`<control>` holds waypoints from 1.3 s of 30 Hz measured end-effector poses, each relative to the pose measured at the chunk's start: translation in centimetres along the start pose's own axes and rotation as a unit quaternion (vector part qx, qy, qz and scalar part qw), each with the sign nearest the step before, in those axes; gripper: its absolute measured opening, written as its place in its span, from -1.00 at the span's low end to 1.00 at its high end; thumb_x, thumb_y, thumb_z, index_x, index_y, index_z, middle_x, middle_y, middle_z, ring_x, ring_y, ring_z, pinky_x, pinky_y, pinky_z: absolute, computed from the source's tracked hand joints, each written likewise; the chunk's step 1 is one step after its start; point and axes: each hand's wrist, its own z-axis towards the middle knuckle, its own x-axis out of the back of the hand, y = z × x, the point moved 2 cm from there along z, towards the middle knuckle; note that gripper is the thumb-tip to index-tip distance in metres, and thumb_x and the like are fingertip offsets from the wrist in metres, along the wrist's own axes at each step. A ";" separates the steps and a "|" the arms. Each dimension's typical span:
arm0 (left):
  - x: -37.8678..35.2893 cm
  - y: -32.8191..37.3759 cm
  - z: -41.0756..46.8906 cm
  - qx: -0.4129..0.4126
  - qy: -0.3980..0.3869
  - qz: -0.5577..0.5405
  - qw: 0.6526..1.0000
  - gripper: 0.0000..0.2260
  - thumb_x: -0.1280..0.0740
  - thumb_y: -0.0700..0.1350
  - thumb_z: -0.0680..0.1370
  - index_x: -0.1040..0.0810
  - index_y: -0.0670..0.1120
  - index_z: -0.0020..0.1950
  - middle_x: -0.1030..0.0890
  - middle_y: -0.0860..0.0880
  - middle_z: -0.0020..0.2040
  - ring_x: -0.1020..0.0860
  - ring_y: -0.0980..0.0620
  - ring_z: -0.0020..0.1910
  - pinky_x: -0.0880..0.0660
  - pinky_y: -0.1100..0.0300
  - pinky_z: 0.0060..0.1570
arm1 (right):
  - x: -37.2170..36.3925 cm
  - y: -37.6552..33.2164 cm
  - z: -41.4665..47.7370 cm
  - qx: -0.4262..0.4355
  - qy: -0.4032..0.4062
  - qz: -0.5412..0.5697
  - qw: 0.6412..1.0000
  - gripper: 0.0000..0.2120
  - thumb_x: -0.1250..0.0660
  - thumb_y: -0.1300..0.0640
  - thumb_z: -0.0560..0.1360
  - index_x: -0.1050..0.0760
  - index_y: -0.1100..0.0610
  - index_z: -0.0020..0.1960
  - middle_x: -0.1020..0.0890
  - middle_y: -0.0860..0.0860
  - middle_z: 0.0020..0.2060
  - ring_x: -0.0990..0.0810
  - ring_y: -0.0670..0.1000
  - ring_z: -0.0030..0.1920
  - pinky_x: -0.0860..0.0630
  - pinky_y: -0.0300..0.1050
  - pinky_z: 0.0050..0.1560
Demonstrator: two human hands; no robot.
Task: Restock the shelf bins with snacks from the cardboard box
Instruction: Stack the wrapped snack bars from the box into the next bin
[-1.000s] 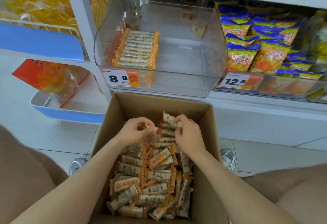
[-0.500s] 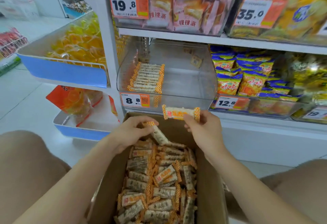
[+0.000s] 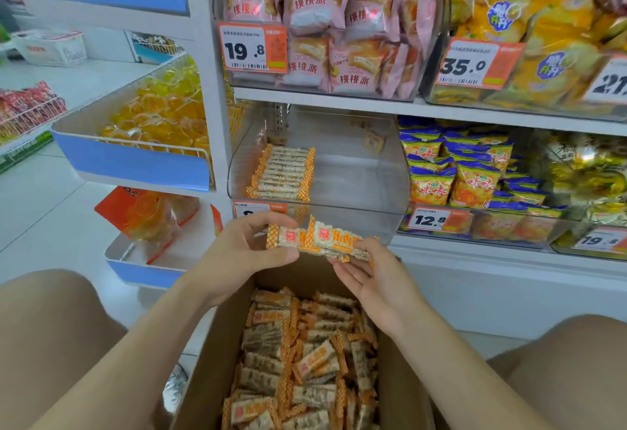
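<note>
Shop shelving fills the wall, and on the far left a blue-fronted tray holds orange jelly cups, nothing to do with this job. Moving right, the left hand has come up out of the cardboard box, where it was buried among the loose stock a second ago. Its thumb and fingers now pinch the left end of the snack bars. These look like two bars brought end to end, held in the air just in front of the price strip. Directly behind them sits the clear bin, with only one neat row of bars along its left side and plenty of bare floor beside it. The right hand has risen too. It is turned palm-up, with its fingers closed lightly on the right end of the bars. Further right, blue-and-orange packs crowd the neighbouring bin. I'd say the picking is done and the placing comes next: the pair needs squaring up and laying beside that row. The box below is far from empty.
</note>
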 end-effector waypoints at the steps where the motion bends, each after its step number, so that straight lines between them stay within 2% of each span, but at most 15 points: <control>1: 0.0 0.1 0.1 -0.008 0.009 -0.001 1.000 -0.69 -0.58 -0.19 0.48 -0.68 -0.07 0.21 -0.65 0.01 0.30 -0.56 0.07 0.36 -0.48 0.04 0.35 | 0.0 -0.1 0.1 0.004 -0.002 -0.009 1.000 -0.86 -0.38 0.27 0.60 -0.56 0.29 0.13 -0.73 0.32 0.01 -0.76 0.22 0.03 -0.65 0.03 0.09; 5: -0.5 0.2 0.4 -0.022 0.011 -0.007 1.000 -0.54 -0.49 -0.35 0.53 -0.57 -0.05 0.39 -0.67 -0.04 0.25 -0.58 0.08 0.29 -0.56 0.16 0.21 | 0.3 -0.1 1.0 0.048 -0.001 -0.080 0.996 -0.77 -0.42 0.20 0.59 -0.58 0.28 0.21 -0.75 0.24 0.01 -0.76 0.19 0.05 -0.65 0.06 0.14; 8: -0.9 0.5 0.4 -0.014 0.009 -0.012 1.000 -0.47 -0.48 -0.43 0.51 -0.59 0.01 0.39 -0.65 0.01 0.19 -0.63 0.02 0.15 -0.57 0.18 0.10 | 0.1 0.3 1.1 0.080 -0.032 -0.119 0.989 -0.74 -0.45 0.18 0.60 -0.59 0.27 0.24 -0.76 0.16 0.07 -0.75 0.13 0.11 -0.63 0.06 0.24; 12: -1.2 1.6 0.3 -0.039 0.012 0.026 0.999 -0.57 -0.55 -0.31 0.49 -0.63 -0.03 0.32 -0.67 0.06 0.21 -0.59 0.13 0.27 -0.53 0.29 0.16 | -0.1 0.9 1.0 0.144 -0.036 -0.197 0.969 -0.75 -0.51 0.16 0.55 -0.62 0.25 0.18 -0.75 0.19 0.03 -0.74 0.12 0.11 -0.61 0.11 0.30; 14: -0.8 2.2 0.4 -0.063 0.019 0.057 0.996 -0.63 -0.55 -0.27 0.51 -0.65 -0.03 0.28 -0.69 0.01 0.18 -0.61 0.05 0.26 -0.55 0.13 0.24 | -0.6 0.5 0.7 0.171 -0.048 -0.247 0.953 -0.66 -0.54 0.19 0.53 -0.56 0.07 0.27 -0.72 0.20 0.08 -0.75 0.11 0.07 -0.64 0.11 0.25; 15: -0.4 2.5 0.5 -0.073 0.019 0.082 0.994 -0.64 -0.54 -0.28 0.52 -0.66 -0.01 0.27 -0.69 0.00 0.16 -0.61 0.04 0.25 -0.53 0.06 0.27 | -0.9 0.0 0.4 0.185 -0.066 -0.294 0.935 -0.58 -0.53 0.19 0.54 -0.51 -0.05 0.32 -0.70 0.18 0.12 -0.76 0.09 0.04 -0.66 0.10 0.21; 17: 0.3 3.3 0.8 -0.076 0.007 0.119 0.990 -0.60 -0.53 -0.31 0.52 -0.65 0.05 0.28 -0.70 0.00 0.15 -0.61 0.05 0.23 -0.49 0.08 0.24 | -2.0 -1.7 -0.2 0.209 -0.121 -0.419 0.875 -0.50 -0.48 0.18 0.56 -0.46 -0.19 0.40 -0.66 0.09 0.15 -0.76 0.04 0.00 -0.68 0.06 0.09; 20: 1.2 4.5 1.4 -0.065 -0.010 0.131 0.989 -0.53 -0.52 -0.32 0.51 -0.61 0.08 0.32 -0.69 0.04 0.17 -0.61 0.05 0.24 -0.51 0.02 0.24 | -4.1 -4.0 -0.6 0.207 -0.201 -0.558 0.778 -0.66 -0.39 0.14 0.61 -0.56 -0.08 0.37 -0.71 0.04 0.08 -0.76 0.02 -0.03 -0.67 0.07 0.04; 23: 2.7 4.5 2.4 -0.054 0.037 0.128 0.990 -0.56 -0.56 -0.11 0.53 -0.55 0.14 0.36 -0.64 0.10 0.24 -0.62 0.08 0.23 -0.57 -0.03 0.26 | -5.9 -6.1 0.1 0.223 -0.213 -0.584 0.751 -0.79 -0.38 0.12 0.64 -0.61 -0.10 0.23 -0.76 -0.05 -0.03 -0.73 -0.01 0.00 -0.62 -0.01 0.08; 25: 4.1 3.9 3.1 -0.066 0.123 0.210 0.968 -0.63 -0.49 0.04 0.57 -0.52 0.15 0.36 -0.57 0.14 0.28 -0.56 0.13 0.28 -0.53 0.02 0.30 | -6.9 -7.7 1.4 0.270 -0.199 -0.582 0.741 -0.78 -0.39 0.13 0.63 -0.59 -0.16 0.19 -0.70 -0.17 0.03 -0.68 -0.16 -0.05 -0.59 -0.19 -0.01; 28: 5.6 2.7 4.0 -0.032 0.225 0.338 0.913 -0.69 -0.35 -0.19 0.61 -0.50 0.02 0.34 -0.42 0.02 0.30 -0.47 -0.04 0.32 -0.45 0.05 0.29 | -7.7 -9.6 4.8 0.329 -0.172 -0.605 0.704 -0.74 -0.39 0.18 0.63 -0.58 -0.10 0.25 -0.66 -0.17 0.11 -0.62 -0.25 -0.03 -0.51 -0.30 -0.01; 31: 5.4 2.0 5.2 0.000 0.201 0.463 0.863 -0.59 -0.32 -0.35 0.51 -0.49 -0.12 0.34 -0.36 -0.16 0.37 -0.42 -0.28 0.29 -0.43 -0.09 0.26 | -8.0 -10.0 8.4 0.333 -0.152 -0.696 0.618 -0.71 -0.36 0.12 0.65 -0.57 0.01 0.36 -0.65 -0.11 0.18 -0.61 -0.12 0.12 -0.53 -0.13 0.18; 34: 5.0 1.9 6.1 -0.020 0.188 0.534 0.824 -0.57 -0.33 -0.40 0.46 -0.46 -0.18 0.32 -0.31 -0.18 0.40 -0.43 -0.30 0.19 -0.42 -0.07 0.04 | -9.1 -8.9 10.8 0.277 -0.166 -0.715 0.620 -0.78 -0.36 0.10 0.65 -0.59 -0.07 0.27 -0.68 -0.09 0.12 -0.64 -0.03 0.09 -0.55 0.07 0.24; 37: 4.8 2.0 6.3 -0.026 0.199 0.525 0.827 -0.56 -0.32 -0.43 0.47 -0.43 -0.16 0.31 -0.28 -0.16 0.41 -0.51 -0.27 0.10 -0.36 0.01 -0.10 | -10.5 -7.3 12.4 0.226 -0.207 -0.725 0.616 -0.71 -0.37 0.09 0.63 -0.56 -0.05 0.35 -0.63 -0.06 0.29 -0.57 -0.07 0.30 -0.49 -0.02 0.36; 39: 4.8 1.9 6.3 -0.033 0.198 0.529 0.825 -0.57 -0.31 -0.41 0.47 -0.43 -0.14 0.31 -0.28 -0.15 0.40 -0.51 -0.26 0.07 -0.34 0.03 -0.12 | -11.6 -6.5 13.1 0.211 -0.226 -0.744 0.592 -0.67 -0.37 0.09 0.63 -0.53 -0.02 0.38 -0.58 -0.04 0.34 -0.53 -0.07 0.34 -0.47 -0.12 0.30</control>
